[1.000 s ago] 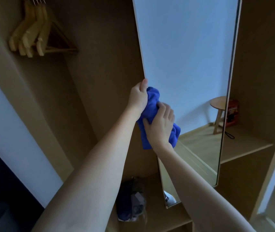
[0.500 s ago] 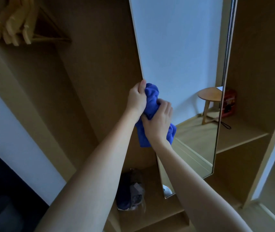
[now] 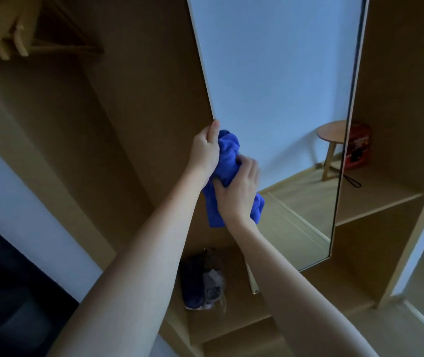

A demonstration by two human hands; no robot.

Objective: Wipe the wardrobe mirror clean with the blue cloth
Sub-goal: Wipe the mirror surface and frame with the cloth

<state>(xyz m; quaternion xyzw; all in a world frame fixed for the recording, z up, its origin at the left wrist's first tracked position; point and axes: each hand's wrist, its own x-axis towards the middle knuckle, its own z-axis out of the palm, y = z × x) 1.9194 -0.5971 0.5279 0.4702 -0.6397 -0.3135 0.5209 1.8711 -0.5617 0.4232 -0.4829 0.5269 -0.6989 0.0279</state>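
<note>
The tall wardrobe mirror (image 3: pixel 277 73) stands in the open wooden wardrobe, reflecting a pale wall and a wooden floor. A bunched blue cloth (image 3: pixel 227 161) lies against the mirror's left edge at mid height. My left hand (image 3: pixel 204 150) grips the cloth's upper part, thumb up along the mirror's edge. My right hand (image 3: pixel 239 189) holds the cloth's lower part, fingers curled over it. A tail of cloth hangs below my right wrist.
Wooden hangers (image 3: pixel 2 37) hang at the top left. A dark bundle (image 3: pixel 203 279) lies on the low shelf under my arms. A red box (image 3: pixel 359 148) sits on the right shelf (image 3: pixel 386 199), beside the mirror. A round stool (image 3: pixel 330 135) shows in the reflection.
Both hands stay on the cloth at the mirror's left edge. My view has drifted, so the hangers sit further up and left in frame and the mirror's right edge has shifted.
</note>
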